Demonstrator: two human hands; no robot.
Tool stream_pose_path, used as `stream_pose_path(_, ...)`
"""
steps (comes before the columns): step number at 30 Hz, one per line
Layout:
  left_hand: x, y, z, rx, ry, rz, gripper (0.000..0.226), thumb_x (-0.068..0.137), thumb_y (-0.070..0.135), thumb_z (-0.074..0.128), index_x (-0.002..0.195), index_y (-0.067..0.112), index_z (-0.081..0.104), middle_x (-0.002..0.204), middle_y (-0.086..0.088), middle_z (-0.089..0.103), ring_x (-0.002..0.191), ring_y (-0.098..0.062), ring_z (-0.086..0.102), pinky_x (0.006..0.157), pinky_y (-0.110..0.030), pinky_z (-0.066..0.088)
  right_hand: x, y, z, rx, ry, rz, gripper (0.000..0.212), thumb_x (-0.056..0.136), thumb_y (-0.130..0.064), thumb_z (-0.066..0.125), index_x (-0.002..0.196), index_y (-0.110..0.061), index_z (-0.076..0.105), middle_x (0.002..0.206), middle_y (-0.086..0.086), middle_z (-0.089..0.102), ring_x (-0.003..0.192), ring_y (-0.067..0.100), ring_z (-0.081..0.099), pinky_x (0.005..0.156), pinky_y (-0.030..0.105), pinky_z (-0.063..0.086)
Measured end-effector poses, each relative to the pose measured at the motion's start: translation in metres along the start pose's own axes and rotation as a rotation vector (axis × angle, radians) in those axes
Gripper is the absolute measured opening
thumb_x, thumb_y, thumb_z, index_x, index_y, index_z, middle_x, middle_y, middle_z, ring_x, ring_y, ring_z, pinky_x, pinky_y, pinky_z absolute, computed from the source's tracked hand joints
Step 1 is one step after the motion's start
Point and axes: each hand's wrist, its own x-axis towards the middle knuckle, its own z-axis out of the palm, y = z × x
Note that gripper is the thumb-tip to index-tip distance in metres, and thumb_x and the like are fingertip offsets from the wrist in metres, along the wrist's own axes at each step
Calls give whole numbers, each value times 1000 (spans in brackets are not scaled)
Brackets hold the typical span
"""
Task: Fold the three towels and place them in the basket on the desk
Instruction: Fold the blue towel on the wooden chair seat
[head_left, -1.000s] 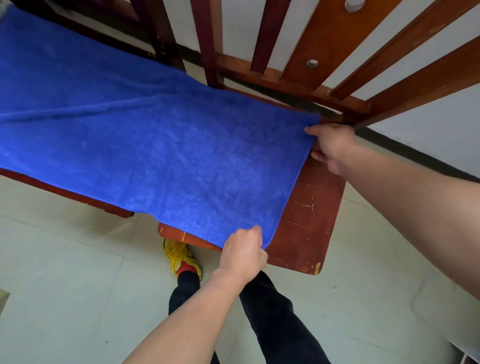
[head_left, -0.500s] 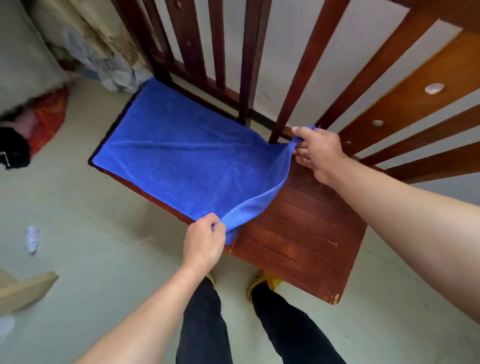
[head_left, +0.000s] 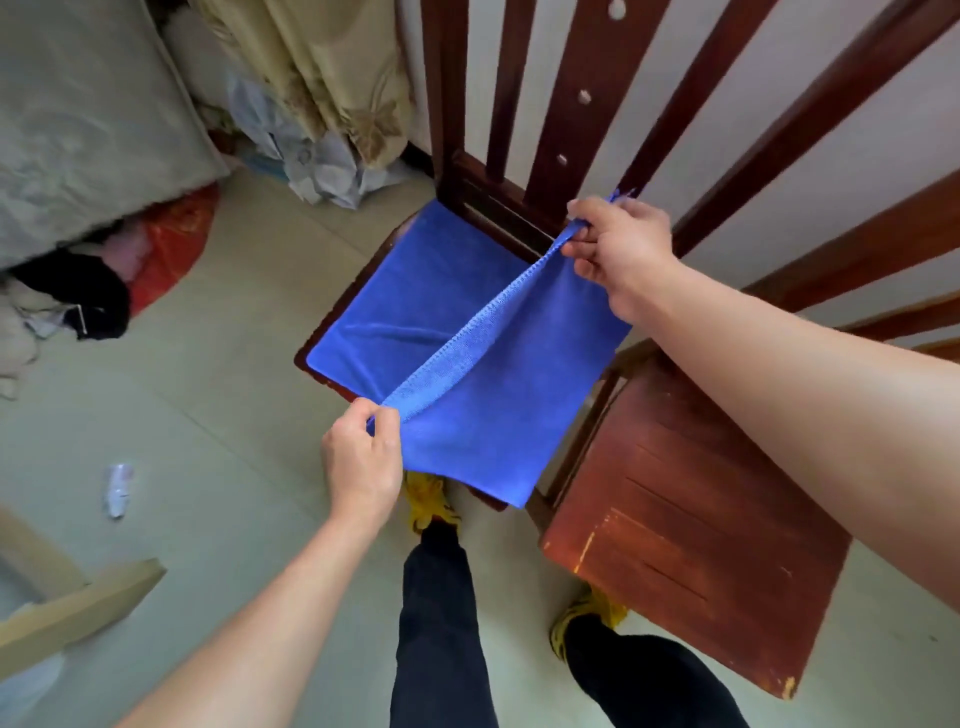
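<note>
A blue towel (head_left: 467, 415) lies on the chair (head_left: 498, 213), its stitched edge held taut between the right hand (head_left: 623, 254), pinching the far corner, and the left hand (head_left: 361, 457), pinching the near one, so folding looks barely begun, with no basket or other towels in view

Towel (head_left: 493, 415) is showing matt, fuzzy cloth, hem stitched. Chair (head_left: 691, 530) is showing glossy reddish wood, varnish chipping at edges.
</note>
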Motion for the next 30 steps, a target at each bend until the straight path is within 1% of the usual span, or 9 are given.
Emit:
stream_pose_path(4,60,-20,-27,43,39,-17,27,89,13,44,69,-3,39,58,-3,32,58,-21,27,52,-36,27,29,-2,64,-33,12,18,18,84,-16,68,80,-15,51,56,0,58,44,9,59,44,21,41)
stream_pose_path(10,144,-64,-37,99,27,-19,23,92,17,48,75,3,56,55,-2,46,60,-29,43,61,-38,40,78,13,142,-127,24,85,17,86,-14,68,82,-13,52,63,2,61,46,10,60,44,21,44)
stream_pose_path(14,193,-90,-27,197,-83,-108,24,92,19,51,79,3,63,67,-11,60,72,-34,55,68,-38,48,114,32,183,-192,44,137,13,87,-13,66,90,-14,53,66,2,62,46,9,60,42,19,44)
stream_pose_path(17,223,-109,-14,262,-183,-179,23,90,19,53,71,8,61,62,-7,54,70,-33,53,64,-32,43,145,51,205,-273,47,157,14,88,-15,67,98,-11,59,66,1,62,46,7,61,42,17,45)
stream_pose_path(20,245,-123,-4,311,-251,-238,31,87,16,53,57,13,47,54,-4,45,64,-32,45,59,-29,37,168,70,222,-326,51,191,8,88,-15,65,93,-12,59,71,3,64,48,8,61,42,18,45)
stream_pose_path(22,257,-130,0,344,-273,-268,33,85,16,54,55,12,42,51,-4,42,61,-31,43,56,-29,35,182,82,234,-341,52,202,8,87,-15,64,93,-13,59,72,3,64,50,9,62,43,18,46)
stream_pose_path(26,272,-131,2,381,-272,-291,32,78,20,59,53,11,41,50,-7,38,58,-32,40,51,-30,33,199,93,249,-413,-20,251,14,85,-27,70,91,-17,63,86,0,67,75,11,66,62,25,56)
stream_pose_path(28,271,-127,0,409,-283,-295,30,78,21,59,55,12,42,52,-7,38,58,-32,38,50,-30,31,200,90,247,-431,-48,268,24,84,-31,70,101,-15,65,95,0,69,85,11,68,69,27,58)
stream_pose_path(30,266,-123,-2,450,-299,-274,30,79,23,60,58,11,42,54,-7,42,60,-33,41,51,-31,32,194,86,237,-427,-49,260,29,85,-31,69,109,-15,64,98,0,68,88,11,68,73,30,58)
